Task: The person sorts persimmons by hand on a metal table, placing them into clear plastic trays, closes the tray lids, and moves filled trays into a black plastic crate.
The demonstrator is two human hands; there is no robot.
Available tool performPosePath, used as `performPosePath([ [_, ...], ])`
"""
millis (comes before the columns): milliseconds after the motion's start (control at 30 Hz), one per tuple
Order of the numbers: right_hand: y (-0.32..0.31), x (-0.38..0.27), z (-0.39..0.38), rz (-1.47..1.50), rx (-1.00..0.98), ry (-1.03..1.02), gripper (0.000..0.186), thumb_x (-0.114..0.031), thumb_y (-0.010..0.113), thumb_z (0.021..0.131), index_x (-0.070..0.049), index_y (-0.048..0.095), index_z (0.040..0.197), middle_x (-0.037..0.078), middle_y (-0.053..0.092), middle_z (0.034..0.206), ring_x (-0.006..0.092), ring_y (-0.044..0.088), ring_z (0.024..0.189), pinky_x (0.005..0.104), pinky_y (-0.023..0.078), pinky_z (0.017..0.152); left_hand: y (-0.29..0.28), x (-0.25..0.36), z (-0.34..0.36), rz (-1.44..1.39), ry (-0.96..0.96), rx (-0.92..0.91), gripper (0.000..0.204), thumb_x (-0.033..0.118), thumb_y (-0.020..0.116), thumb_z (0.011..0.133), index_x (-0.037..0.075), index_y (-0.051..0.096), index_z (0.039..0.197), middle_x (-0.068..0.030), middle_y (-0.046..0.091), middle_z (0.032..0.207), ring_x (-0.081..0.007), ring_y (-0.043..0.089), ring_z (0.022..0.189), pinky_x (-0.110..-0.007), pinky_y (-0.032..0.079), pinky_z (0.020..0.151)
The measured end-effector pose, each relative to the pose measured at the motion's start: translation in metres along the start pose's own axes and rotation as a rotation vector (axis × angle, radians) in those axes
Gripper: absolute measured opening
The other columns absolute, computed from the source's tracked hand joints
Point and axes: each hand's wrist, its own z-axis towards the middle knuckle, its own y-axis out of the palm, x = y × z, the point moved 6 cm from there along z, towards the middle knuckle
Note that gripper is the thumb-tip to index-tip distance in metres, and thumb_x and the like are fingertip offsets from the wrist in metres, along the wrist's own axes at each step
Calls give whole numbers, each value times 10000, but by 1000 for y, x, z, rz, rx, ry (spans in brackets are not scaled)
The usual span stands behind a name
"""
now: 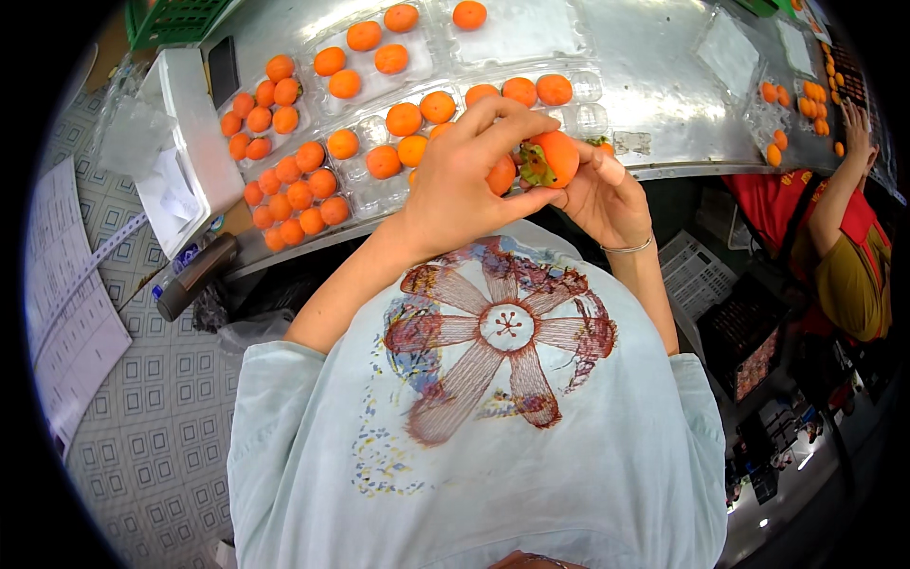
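An orange persimmon (559,156) with a green leafy cap is held between both hands above the metal table's near edge. My left hand (464,171) is closed, its thumb and fingertips against that fruit. A second persimmon (500,176) shows under its palm; I cannot tell whether that hand also grips it. From the other side my right hand (611,194), with a bracelet at the wrist, curls its fingers round the held persimmon. Just beyond the hands lies a clear plastic tray (588,87) with several persimmons. Part of one more persimmon (606,147) shows behind the right fingers.
Full clear packs of persimmons (296,196) stand at the left, near a white foam box (204,133). A dark phone (223,71) lies behind it. Farther back is a partly filled tray (545,33). At the right, another person's arm (844,180) reaches over fruit.
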Motion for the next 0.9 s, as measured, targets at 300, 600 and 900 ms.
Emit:
performPosePath([
  [300,-2,14,10,320,-131,5,620,-465,349,1015,30,401,1386,215,510,1330,254,629,1075,370,546,909,-10,-2,-2,-128,-98,-65,647,84,829,671,66,578,1267,-87,614,1081,-143,632,793,-279,506,734],
  [600,-14,6,11,545,-93,-39,604,-453,253,1040,20,389,1391,218,474,1375,250,606,1093,321,562,860,-16,-34,-27,-585,-520,-15,443,54,692,849,37,559,1272,-50,597,1036,-66,614,709,-186,470,619],
  [900,-68,-73,6,384,-66,-141,627,-405,305,1036,112,319,1391,193,599,1186,228,585,972,326,507,832,-5,-45,-37,-570,-601,-103,352,82,654,889,27,571,1227,-38,594,985,-55,592,708,-203,487,643],
])
